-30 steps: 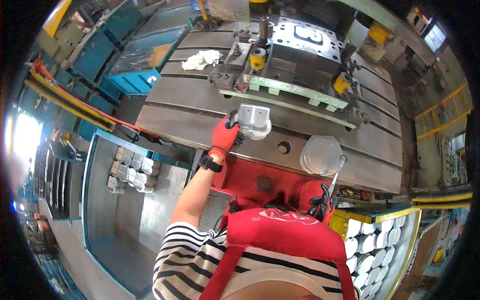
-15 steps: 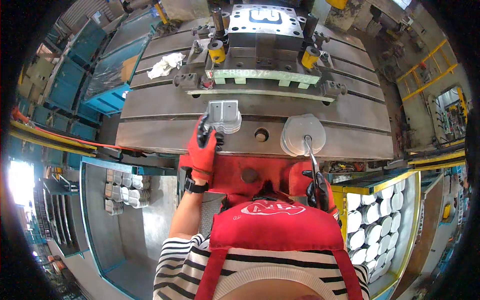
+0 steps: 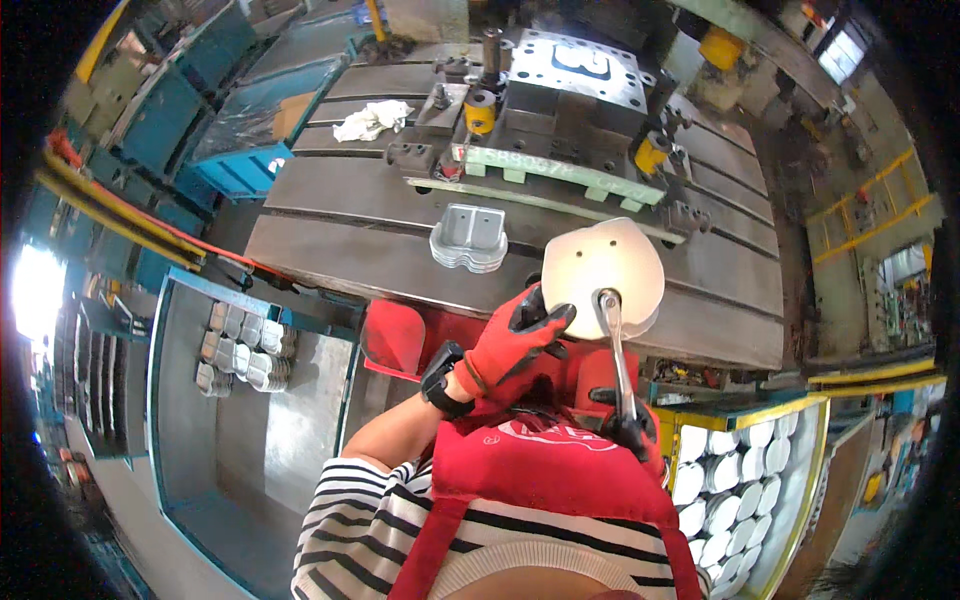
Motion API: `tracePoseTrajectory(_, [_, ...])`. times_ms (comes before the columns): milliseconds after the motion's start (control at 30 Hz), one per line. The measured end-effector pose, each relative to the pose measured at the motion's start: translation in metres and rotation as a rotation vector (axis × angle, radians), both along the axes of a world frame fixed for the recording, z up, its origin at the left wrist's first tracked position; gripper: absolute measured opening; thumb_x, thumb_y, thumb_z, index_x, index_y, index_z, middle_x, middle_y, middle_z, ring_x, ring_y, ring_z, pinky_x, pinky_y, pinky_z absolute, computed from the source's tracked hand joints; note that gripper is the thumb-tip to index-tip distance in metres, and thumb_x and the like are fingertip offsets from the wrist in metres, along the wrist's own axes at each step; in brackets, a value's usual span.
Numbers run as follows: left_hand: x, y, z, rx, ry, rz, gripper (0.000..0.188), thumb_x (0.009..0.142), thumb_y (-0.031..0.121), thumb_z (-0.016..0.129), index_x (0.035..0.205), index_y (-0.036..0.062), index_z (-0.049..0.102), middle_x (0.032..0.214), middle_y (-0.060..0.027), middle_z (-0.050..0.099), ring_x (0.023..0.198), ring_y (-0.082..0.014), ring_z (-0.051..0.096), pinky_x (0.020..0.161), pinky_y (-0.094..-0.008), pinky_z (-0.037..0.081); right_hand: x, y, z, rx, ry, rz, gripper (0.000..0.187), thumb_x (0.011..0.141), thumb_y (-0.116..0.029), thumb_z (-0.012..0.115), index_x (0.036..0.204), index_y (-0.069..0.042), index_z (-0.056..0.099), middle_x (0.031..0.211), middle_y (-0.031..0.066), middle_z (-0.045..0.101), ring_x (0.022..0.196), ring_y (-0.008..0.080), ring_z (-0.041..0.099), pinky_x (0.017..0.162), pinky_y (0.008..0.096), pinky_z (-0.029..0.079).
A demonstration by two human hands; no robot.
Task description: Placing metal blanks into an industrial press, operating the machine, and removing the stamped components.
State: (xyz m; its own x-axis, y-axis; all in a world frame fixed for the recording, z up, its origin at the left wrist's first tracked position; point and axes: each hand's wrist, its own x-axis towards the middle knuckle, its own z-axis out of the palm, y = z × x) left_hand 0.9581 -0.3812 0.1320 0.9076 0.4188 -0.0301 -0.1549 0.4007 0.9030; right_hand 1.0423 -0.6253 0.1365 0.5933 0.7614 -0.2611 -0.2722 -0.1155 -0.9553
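Observation:
A flat, rounded metal blank with small holes is raised at the front of the press bed. My left hand, in a red and black glove, grips its lower left edge with the thumb on top. In my gloved right hand is a long metal hand tool; its round end rests on the blank's face. Another blank's edge shows beneath the lower right side. To the left on the bed lies a stack of formed two-pocket metal trays.
A die block with yellow-collared posts stands on the slotted press bed. A white rag lies at its left. Stacked trays sit in the left blue-rimmed bin; many blanks fill the yellow-edged bin at right.
My left hand has moved right, from beside the tray stack to the blank's edge. The blank is raised and nearer me, with the tool's end against it. The view has turned.

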Motion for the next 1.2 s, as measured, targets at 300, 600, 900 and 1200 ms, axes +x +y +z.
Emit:
tracePoseTrajectory(300, [-0.022,0.003,0.033,-0.097,-0.049,0.073,0.035,0.085,0.017,0.054,0.114,-0.0017,0.048,0.099,-0.0046,0.056,0.084,-0.0102,0.054,0.067,-0.0272,0.049,-0.003,0.007,0.009,0.107,0.014,0.287,0.044,0.078,-0.016,0.056,0.118,0.001,0.048,0.092,0.0033,0.056,0.079,0.009,0.048,0.074,0.023,0.039])
tracePoseTrajectory(600, [-0.024,0.001,0.038,-0.113,-0.068,0.1,0.035,0.085,0.015,0.052,0.115,-0.0043,0.048,0.101,-0.0053,0.056,0.092,-0.0077,0.047,0.082,-0.0238,0.039,0.004,-0.01,-0.031,0.232,-0.002,0.291,0.046,0.078,-0.012,0.059,0.12,0.003,0.044,0.111,0.0101,0.053,0.101,0.0144,0.048,0.089,0.029,0.035])
tracePoseTrajectory(900, [-0.016,0.004,0.03,-0.199,-0.063,0.123,0.028,0.086,0.012,0.052,0.11,-0.0041,0.051,0.098,-0.0065,0.059,0.085,-0.0101,0.055,0.076,-0.0244,0.044,0.001,-0.008,-0.011,0.064,-0.036,0.274,0.047,0.077,-0.005,0.058,0.12,0.004,0.043,0.108,0.0108,0.056,0.098,0.0148,0.05,0.086,0.0278,0.037])
tracePoseTrajectory(1200, [-0.018,0.003,0.03,-0.261,-0.131,0.166,0.025,0.085,0.007,0.05,0.108,-0.0026,0.047,0.089,-0.0076,0.06,0.068,-0.0147,0.061,0.053,-0.0256,0.051,-0.002,0.006,0.012,-0.047,-0.233,0.176,0.042,0.08,-0.01,0.058,0.118,0.002,0.047,0.105,0.01,0.057,0.095,0.0131,0.052,0.084,0.0261,0.039])
